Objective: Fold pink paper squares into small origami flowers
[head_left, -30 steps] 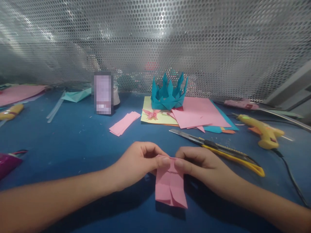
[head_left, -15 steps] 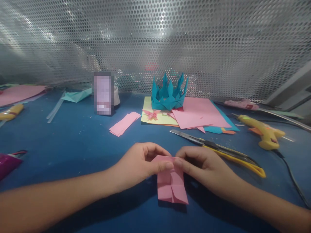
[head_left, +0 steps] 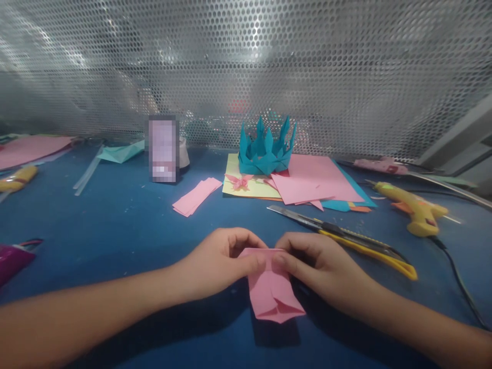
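A folded pink paper piece [head_left: 272,292] is held just above the blue table [head_left: 115,225], in front of me. My left hand [head_left: 219,261] pinches its top left corner between thumb and fingers. My right hand [head_left: 319,264] pinches the top right corner the same way. The two thumbs almost meet at the paper's upper edge. The lower end of the paper hangs free and shows a pointed fold.
A yellow utility knife [head_left: 346,238] lies just behind my right hand. Further back are a blue paper crown [head_left: 266,148] on coloured sheets [head_left: 307,184], pink strips [head_left: 196,196], a small pink paper butterfly [head_left: 239,180], and a yellow glue gun [head_left: 415,209] with its cord. A perforated metal screen [head_left: 246,66] closes the back.
The paper's lower end has tilted up and toward the right, and its bottom now shows a point. Both hands stayed in place, pinching the top edge.
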`<state>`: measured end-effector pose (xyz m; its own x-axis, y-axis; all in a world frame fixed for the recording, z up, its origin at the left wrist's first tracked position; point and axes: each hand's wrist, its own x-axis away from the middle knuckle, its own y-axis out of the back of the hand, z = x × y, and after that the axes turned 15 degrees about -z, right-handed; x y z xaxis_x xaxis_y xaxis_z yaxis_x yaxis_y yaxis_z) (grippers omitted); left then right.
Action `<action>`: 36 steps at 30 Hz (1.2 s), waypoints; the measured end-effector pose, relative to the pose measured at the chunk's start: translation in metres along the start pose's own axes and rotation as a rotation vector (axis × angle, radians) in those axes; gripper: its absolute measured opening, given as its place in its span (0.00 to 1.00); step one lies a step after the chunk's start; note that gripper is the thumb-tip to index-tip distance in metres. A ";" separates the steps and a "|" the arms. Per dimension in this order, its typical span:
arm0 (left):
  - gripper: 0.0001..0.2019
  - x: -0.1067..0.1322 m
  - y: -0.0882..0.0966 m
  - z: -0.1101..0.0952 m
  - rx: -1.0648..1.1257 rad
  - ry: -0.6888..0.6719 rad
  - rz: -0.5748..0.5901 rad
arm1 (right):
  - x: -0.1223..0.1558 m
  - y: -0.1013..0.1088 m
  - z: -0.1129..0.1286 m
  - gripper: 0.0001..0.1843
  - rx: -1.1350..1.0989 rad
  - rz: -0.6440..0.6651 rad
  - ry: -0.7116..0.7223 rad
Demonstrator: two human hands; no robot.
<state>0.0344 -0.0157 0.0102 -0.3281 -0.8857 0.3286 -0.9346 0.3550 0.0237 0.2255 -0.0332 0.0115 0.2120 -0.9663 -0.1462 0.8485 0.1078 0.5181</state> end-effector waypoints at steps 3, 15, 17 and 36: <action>0.12 -0.002 0.001 -0.002 -0.034 -0.001 0.009 | 0.001 0.001 0.000 0.14 0.002 -0.020 0.008; 0.09 -0.001 0.000 0.005 0.159 0.026 0.065 | 0.002 0.003 -0.001 0.14 -0.029 -0.099 -0.022; 0.10 0.000 -0.001 0.004 0.162 0.022 0.065 | 0.002 0.002 -0.001 0.13 -0.033 -0.100 -0.024; 0.22 -0.001 -0.003 0.005 0.060 0.068 -0.004 | 0.001 0.003 -0.007 0.12 0.063 -0.058 0.168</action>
<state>0.0364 -0.0173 0.0053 -0.3161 -0.8638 0.3924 -0.9431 0.3312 -0.0307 0.2316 -0.0322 0.0074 0.2461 -0.9172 -0.3135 0.8306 0.0329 0.5559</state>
